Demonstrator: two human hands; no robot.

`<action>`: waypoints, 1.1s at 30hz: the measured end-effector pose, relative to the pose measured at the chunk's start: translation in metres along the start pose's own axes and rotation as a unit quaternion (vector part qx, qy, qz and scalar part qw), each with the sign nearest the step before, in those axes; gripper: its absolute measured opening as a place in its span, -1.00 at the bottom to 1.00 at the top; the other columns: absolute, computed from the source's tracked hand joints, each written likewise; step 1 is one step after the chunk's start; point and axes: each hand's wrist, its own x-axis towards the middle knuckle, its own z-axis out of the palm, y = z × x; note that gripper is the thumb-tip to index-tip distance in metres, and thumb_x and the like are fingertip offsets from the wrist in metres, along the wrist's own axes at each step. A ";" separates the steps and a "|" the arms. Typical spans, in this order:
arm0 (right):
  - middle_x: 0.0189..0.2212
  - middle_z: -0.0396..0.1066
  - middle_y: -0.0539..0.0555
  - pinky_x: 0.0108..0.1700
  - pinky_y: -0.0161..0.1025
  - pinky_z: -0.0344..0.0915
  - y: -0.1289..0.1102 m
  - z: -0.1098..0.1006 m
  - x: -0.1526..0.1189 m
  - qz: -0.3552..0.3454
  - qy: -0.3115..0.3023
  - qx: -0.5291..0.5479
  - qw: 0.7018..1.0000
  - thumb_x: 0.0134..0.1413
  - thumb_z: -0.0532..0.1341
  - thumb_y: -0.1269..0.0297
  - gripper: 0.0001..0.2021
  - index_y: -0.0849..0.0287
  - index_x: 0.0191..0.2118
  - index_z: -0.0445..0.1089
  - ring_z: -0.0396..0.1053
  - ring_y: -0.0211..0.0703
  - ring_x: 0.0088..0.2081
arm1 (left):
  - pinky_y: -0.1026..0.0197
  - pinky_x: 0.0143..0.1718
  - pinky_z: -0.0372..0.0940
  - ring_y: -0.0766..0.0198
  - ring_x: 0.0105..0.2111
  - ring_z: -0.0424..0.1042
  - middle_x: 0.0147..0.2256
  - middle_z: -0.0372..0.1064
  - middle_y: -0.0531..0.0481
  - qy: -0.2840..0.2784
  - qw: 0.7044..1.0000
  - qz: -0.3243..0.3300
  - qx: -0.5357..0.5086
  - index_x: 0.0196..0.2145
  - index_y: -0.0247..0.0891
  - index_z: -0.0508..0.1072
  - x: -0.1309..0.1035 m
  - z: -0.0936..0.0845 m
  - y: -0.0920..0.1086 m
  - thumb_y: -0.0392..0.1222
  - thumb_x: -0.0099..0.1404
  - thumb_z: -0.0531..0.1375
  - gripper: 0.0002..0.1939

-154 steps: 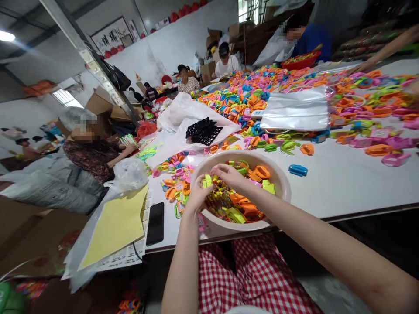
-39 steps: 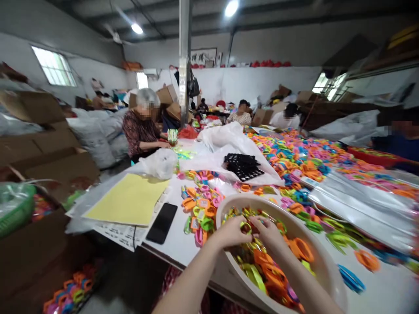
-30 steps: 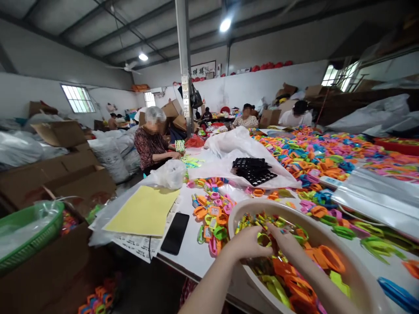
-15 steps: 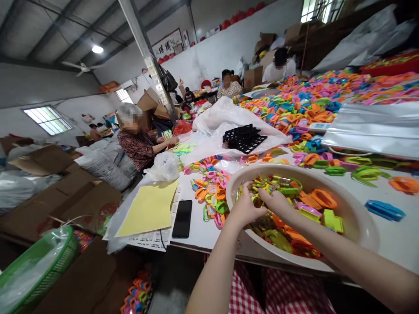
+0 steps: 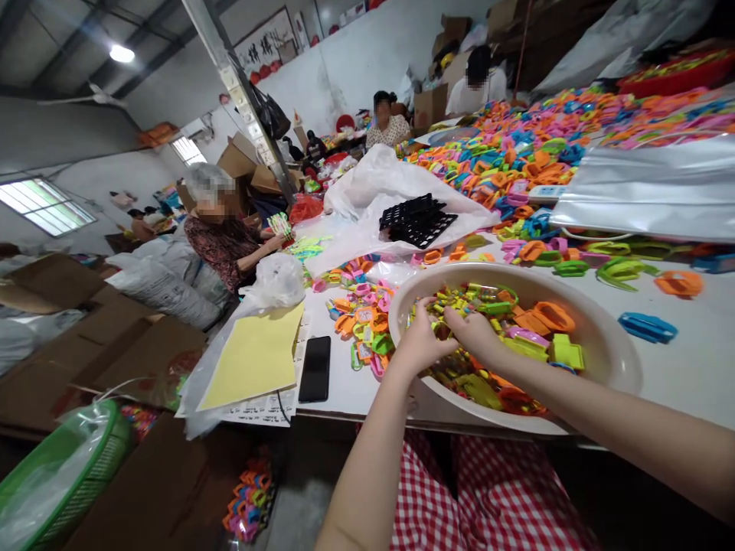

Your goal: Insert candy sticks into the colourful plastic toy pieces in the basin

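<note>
A large cream basin (image 5: pixel 617 367) on the table holds many small yellow-green wrapped pieces (image 5: pixel 459 298) and larger coloured plastic pieces in orange, pink and lime. My left hand (image 5: pixel 423 340) reaches over the basin's left rim, thumb spread away from the fingers, fingertips among the small pieces. Beside it my right hand (image 5: pixel 474 330) points leftward with fingers stretched out, also down in the small pieces. The two hands nearly meet. Both look open; their fingertips are partly hidden, and I see no piece clearly gripped.
Left of the basin lie loose plastic pieces (image 5: pixel 367 321), a black phone (image 5: pixel 315 370) and yellow paper (image 5: pixel 256 358). Behind are black mesh trays (image 5: pixel 416 222) on a plastic bag and a big colourful heap (image 5: pixel 517 168). A co-worker (image 5: pixel 215 237) sits across at the left.
The view has shifted, so the basin and table sit slightly higher and further left. My hands remain in the same part of the basin, with only slight finger movement.
</note>
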 end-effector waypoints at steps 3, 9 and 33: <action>-0.78 0.08 -0.02 -0.53 -0.25 -0.02 0.001 0.001 0.000 0.008 -0.009 -0.001 1.000 -0.07 0.06 0.08 -0.64 0.11 -0.74 0.08 0.07 -0.23 -0.63 | 0.15 -0.18 0.30 0.28 -0.33 0.36 -0.13 0.28 -0.11 -0.007 1.000 0.010 0.001 0.17 -0.23 -0.03 0.001 0.001 -0.002 -0.25 0.04 0.23 -0.22; -0.67 0.26 0.02 -0.45 -0.27 0.08 -0.002 -0.002 0.007 -0.025 -0.028 0.038 0.999 -0.04 0.11 0.13 -0.73 0.16 -0.62 0.25 0.22 -0.17 -0.53 | 0.14 -0.04 0.25 0.18 -0.11 0.36 -0.05 0.28 -0.17 0.025 0.999 0.021 0.018 0.15 -0.29 0.00 0.005 0.004 -0.004 -0.29 0.06 0.22 -0.26; -0.70 -0.10 -0.12 -0.59 -0.32 -0.11 -0.029 -0.034 -0.003 0.017 -0.149 0.236 0.960 -0.01 0.12 0.03 -0.65 0.11 -0.58 0.00 -0.18 -0.35 -0.64 | 0.15 -0.10 0.26 0.15 -0.17 0.36 -0.25 0.38 0.00 0.017 0.999 0.042 0.017 -0.28 -0.23 0.34 0.009 0.003 -0.008 0.01 0.20 0.10 -0.74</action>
